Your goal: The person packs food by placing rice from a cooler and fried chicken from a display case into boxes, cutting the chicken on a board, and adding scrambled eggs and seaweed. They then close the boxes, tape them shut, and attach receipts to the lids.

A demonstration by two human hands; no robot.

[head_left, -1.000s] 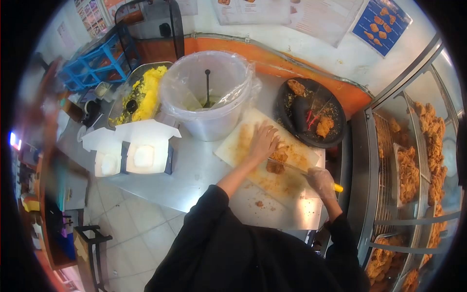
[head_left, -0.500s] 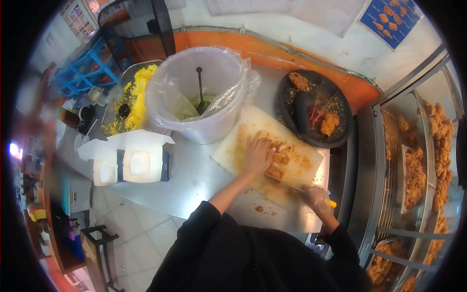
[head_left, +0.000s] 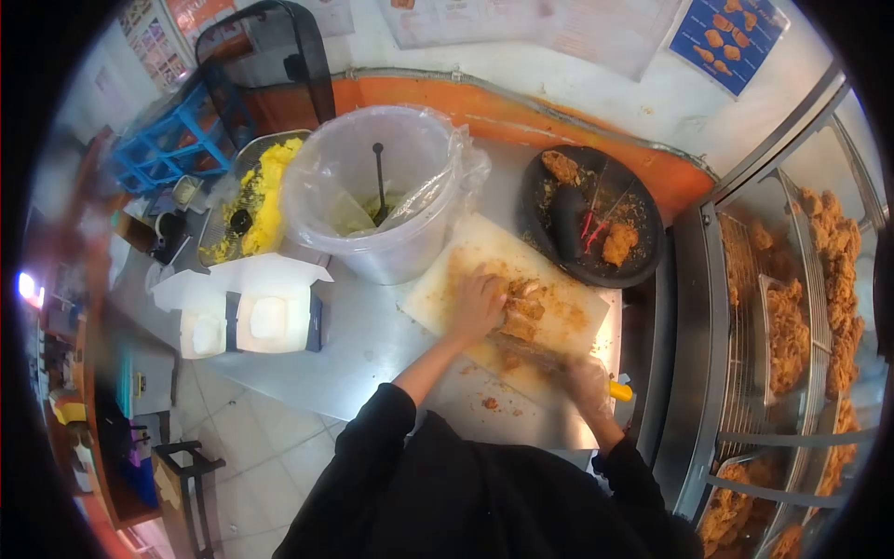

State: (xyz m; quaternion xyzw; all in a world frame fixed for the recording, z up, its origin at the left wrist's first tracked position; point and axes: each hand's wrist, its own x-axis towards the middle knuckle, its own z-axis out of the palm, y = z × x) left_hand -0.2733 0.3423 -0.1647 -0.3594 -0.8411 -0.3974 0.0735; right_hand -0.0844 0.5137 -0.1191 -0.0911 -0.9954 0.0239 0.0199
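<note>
Fingers of the left hand (head_left: pixel 477 306) spread flat and press down on the fried chicken piece (head_left: pixel 521 315), which lies on the white cutting board (head_left: pixel 466 256); fingers of the gloved right hand (head_left: pixel 589 382) close round the yellow handle of the knife (head_left: pixel 559 359). Chicken sits just right of the left fingertips, its long axis running from the board's far edge toward the person. Knife blade lies along the near side of the chicken, slanting from the handle up and left, touching or nearly touching the meat; blur hides the exact contact. Left hand is the nearer to the chicken. Beyond the board's right corner: a dark round tray (head_left: pixel 643 256) with further fried pieces and tongs. Beyond its left corner: a lined plastic bucket (head_left: pixel 372 168) with a ladle. Left of the board, on the steel table (head_left: pixel 363 345): open white takeaway boxes (head_left: pixel 247 312)
</note>
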